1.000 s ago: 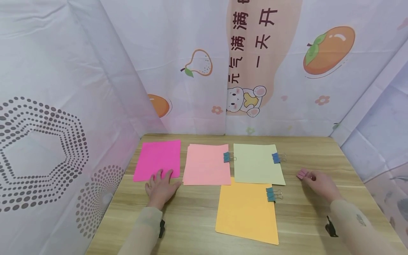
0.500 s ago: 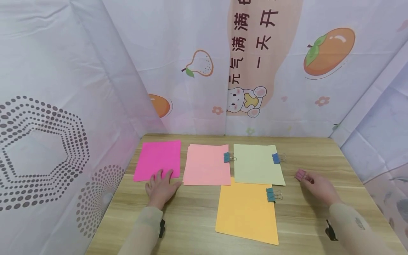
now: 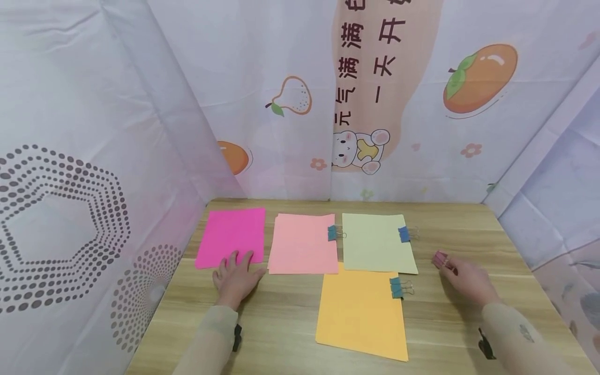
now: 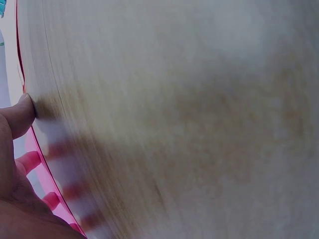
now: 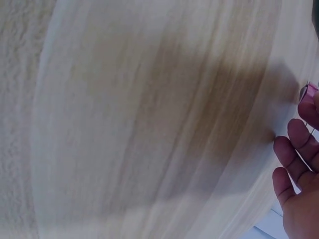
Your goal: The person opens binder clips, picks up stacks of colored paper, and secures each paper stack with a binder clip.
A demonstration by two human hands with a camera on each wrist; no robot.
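Observation:
My left hand (image 3: 235,280) lies with fingers spread on the near edge of a magenta sheet stack (image 3: 232,235) at the far left. In the left wrist view its thumb and fingertips rest along that pink edge. On the right, my right hand (image 3: 470,280) pinches a pink binder clip (image 3: 439,259) by its wire handles, close above the table. The same clip (image 5: 310,92) shows only partly at the edge of the right wrist view. To its left is a pale green paper stack (image 3: 377,242) with a blue binder clip (image 3: 404,234) on its right edge.
A salmon paper stack (image 3: 303,244) with a teal binder clip (image 3: 332,233) lies between the magenta and green ones. Nearer, an orange stack (image 3: 361,315) carries another teal clip (image 3: 396,288). Printed curtains (image 3: 290,151) surround the wooden table (image 3: 272,323).
The right hand has shifted slightly left with the pink binder clip, and more of the clip's handles show. The left hand stays in place on the magenta paper.

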